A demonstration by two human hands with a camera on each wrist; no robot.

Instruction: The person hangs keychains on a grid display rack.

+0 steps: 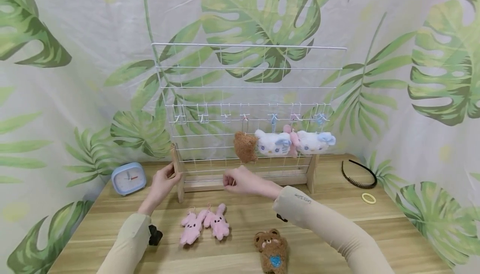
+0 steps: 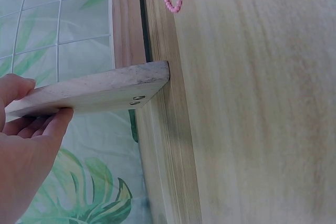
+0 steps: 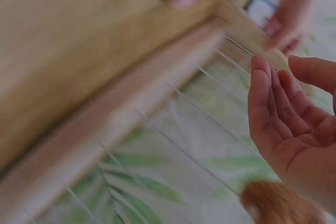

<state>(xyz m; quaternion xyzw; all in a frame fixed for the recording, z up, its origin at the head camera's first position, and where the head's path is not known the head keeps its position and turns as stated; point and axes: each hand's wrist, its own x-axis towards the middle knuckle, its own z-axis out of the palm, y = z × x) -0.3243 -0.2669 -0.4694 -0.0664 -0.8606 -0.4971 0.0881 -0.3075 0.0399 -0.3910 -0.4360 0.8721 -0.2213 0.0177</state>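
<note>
My left hand (image 1: 162,185) grips the upright wooden side foot (image 2: 100,85) of a white wire grid rack (image 1: 249,46), thumb on one face and fingers on the other. In front of the rack's lower middle is my right hand (image 1: 241,180), its fingers loosely bent with nothing between them in the right wrist view. Just above it hangs a brown plush keychain (image 1: 245,148). Beside that hang two white plush cat heads (image 1: 273,144) with blue bows, and a pink plush (image 1: 293,140) shows between them.
Two pink rabbit plush keychains (image 1: 192,228) and a brown bear plush (image 1: 271,252) lie on the wooden table (image 1: 322,249). A blue clock (image 1: 128,178) stands at left. At right lie a black headband (image 1: 359,182) and a yellow ring (image 1: 368,198). Several hooks (image 1: 202,118) line the grid.
</note>
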